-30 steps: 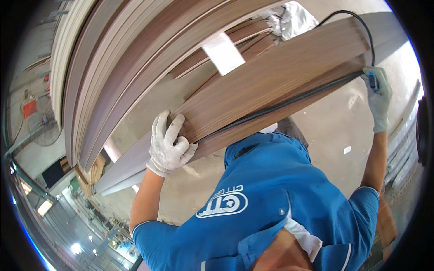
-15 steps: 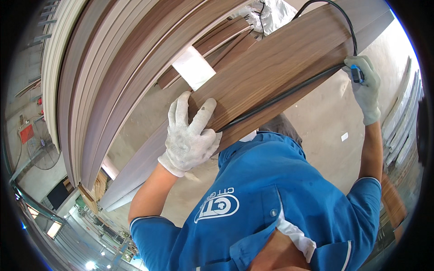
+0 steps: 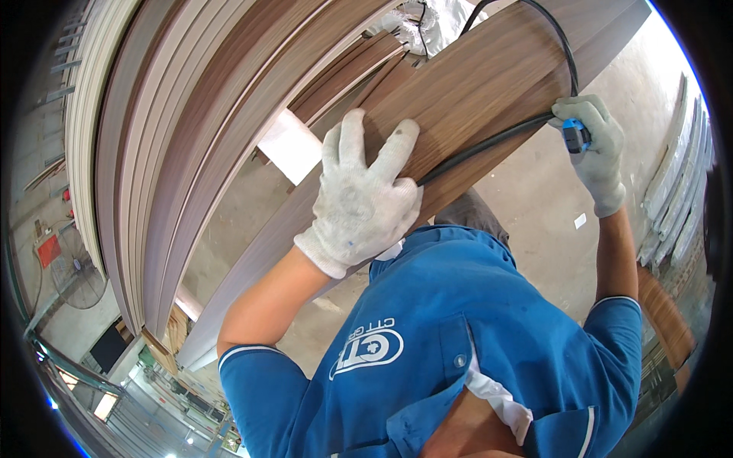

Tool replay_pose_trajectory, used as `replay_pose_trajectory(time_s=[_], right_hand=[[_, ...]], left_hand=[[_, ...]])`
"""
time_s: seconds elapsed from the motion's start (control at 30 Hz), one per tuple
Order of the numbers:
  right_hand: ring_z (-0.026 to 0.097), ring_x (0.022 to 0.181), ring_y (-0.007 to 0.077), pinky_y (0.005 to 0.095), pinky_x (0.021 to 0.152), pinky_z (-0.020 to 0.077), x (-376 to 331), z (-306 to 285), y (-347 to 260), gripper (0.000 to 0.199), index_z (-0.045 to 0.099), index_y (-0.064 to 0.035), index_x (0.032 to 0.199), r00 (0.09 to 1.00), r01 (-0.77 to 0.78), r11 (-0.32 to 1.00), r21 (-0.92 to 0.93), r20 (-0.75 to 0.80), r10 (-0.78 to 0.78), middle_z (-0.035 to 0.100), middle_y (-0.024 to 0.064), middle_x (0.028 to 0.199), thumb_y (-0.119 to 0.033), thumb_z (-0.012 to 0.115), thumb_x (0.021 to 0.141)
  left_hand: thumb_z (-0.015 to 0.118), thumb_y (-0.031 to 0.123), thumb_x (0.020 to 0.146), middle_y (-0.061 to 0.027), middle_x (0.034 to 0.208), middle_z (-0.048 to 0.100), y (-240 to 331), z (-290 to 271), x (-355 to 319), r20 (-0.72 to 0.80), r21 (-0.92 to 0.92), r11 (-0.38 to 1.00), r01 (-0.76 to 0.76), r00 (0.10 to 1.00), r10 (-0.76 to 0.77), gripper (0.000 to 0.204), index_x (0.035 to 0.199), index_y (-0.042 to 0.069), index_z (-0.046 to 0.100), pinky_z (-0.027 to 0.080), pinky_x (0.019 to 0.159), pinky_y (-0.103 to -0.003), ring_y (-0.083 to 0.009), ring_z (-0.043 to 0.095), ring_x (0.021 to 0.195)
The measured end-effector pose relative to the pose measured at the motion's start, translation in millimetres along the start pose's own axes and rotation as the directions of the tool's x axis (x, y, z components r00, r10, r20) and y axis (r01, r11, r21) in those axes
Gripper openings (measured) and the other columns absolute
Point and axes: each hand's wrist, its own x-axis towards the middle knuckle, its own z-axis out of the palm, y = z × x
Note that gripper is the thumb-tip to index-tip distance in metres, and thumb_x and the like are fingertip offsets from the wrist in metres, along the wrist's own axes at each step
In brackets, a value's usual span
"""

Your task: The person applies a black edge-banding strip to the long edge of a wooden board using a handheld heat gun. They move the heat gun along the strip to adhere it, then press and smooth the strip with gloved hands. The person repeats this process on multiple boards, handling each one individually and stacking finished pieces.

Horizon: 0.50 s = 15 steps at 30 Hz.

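Note:
A long brown wood-grain board [image 3: 473, 91] slants across in front of my body. On its face lies my left hand [image 3: 359, 202] in a pale work glove, the fingers spread flat and the thumb beside a black cord [image 3: 489, 146]. The cord disappears under that hand; what lies beneath is hidden. From there it runs to my right hand [image 3: 599, 149], also gloved, which is closed around it near the board's right edge. A small blue-and-black tool [image 3: 576, 136] sticks out of the same fist; its kind does not show. Beyond the fist the cord loops up over the board.
Long curved-looking profiles [image 3: 198, 153] in brown and cream are stacked at the left. Shorter brown pieces [image 3: 340, 80] and a white sheet [image 3: 290, 149] lie behind the board. Wrapped lengths [image 3: 676, 179] stand at the right. A fan [image 3: 76, 271] is at the far left.
My left hand has slid up and right along the board. My right hand has shifted slightly left and down, and the cord between them is shorter and more bowed.

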Motion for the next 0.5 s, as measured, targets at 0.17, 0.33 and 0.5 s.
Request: replay_pose_trajectory(time_s=[0.17,0.33,0.5], right_hand=[[0.072,0.085,0.0246,0.032,0.074,0.0561,1.6,-0.5,-0.7,0.032,0.072,-0.0051,0.102,0.999,0.045,0.997,-0.056,-0.001,-0.045,0.07,0.0108,0.097,0.012,0.072,0.075],[0.069,0.078,0.0251,0.0346,0.07,0.0542,8.9,-1.0,-3.9,0.036,0.073,-0.0083,0.101,0.998,0.062,0.997,-0.05,-0.018,-0.063,0.066,0.0084,0.093,0.012,0.071,0.071],[0.069,0.082,0.0288,0.035,0.073,0.054,15.5,-1.7,-8.1,0.023,0.07,-0.0052,0.101,0.998,0.061,0.99,-0.131,0.04,-0.057,0.067,0.0107,0.095,0.002,0.076,0.081]], left_hand=[[0.079,0.018,0.072,-0.0174,0.138,0.055,5.7,11.7,43.8,-0.003,0.045,0.999,-0.007,1.0,0.007,0.02,0.066,0.004,0.066,0.045,0.09,-0.06,-0.0506,0.047,0.121],[0.076,0.022,0.077,-0.0143,0.133,0.059,10.5,36.3,89.0,-0.075,0.089,0.996,0.018,0.997,-0.012,0.016,0.071,0.008,0.07,0.045,0.093,-0.06,-0.0492,0.049,0.12],[0.076,0.026,0.078,-0.0135,0.131,0.06,15.6,37.5,87.7,-0.215,0.151,0.987,0.059,0.976,-0.026,0.019,0.09,0.012,0.072,0.041,0.101,-0.065,-0.0473,0.05,0.122]])
